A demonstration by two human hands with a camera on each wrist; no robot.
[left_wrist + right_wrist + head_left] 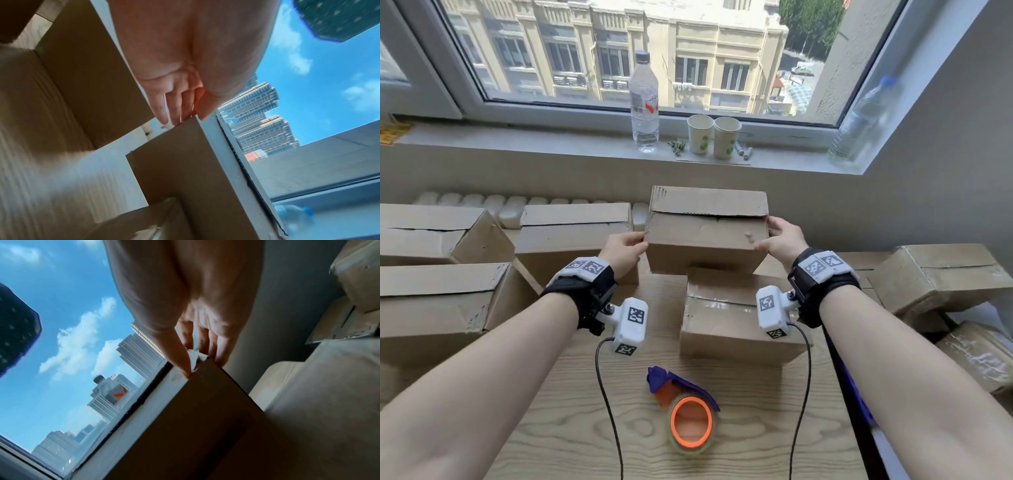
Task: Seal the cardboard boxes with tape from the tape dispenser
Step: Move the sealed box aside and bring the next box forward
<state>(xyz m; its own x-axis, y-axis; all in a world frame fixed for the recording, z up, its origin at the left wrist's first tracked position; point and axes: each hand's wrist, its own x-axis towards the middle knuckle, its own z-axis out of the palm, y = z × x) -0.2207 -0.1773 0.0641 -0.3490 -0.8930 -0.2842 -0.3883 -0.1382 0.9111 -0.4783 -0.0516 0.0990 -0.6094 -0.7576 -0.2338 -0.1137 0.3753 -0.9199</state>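
Note:
A plain cardboard box [705, 236] with its top flaps closed and an untaped seam is held up between my two hands, over the back of the wooden table [571, 428]. My left hand [638, 241] pinches its left edge, thumb on top. My right hand [770, 236] grips the right edge, thumb on the front face. The wrist views show the fingers [174, 110] at the box corner [185, 162], and the thumb and fingers [185, 363] astride the other corner [205, 418]. The purple and orange tape dispenser [685, 407] lies on the table near me, touched by neither hand.
A taped box [739, 318] sits just below the held one. More cardboard boxes are stacked at the left [441, 308] and right [941, 277]. On the windowsill stand a water bottle [644, 102], two paper cups [714, 137] and a second bottle [859, 126].

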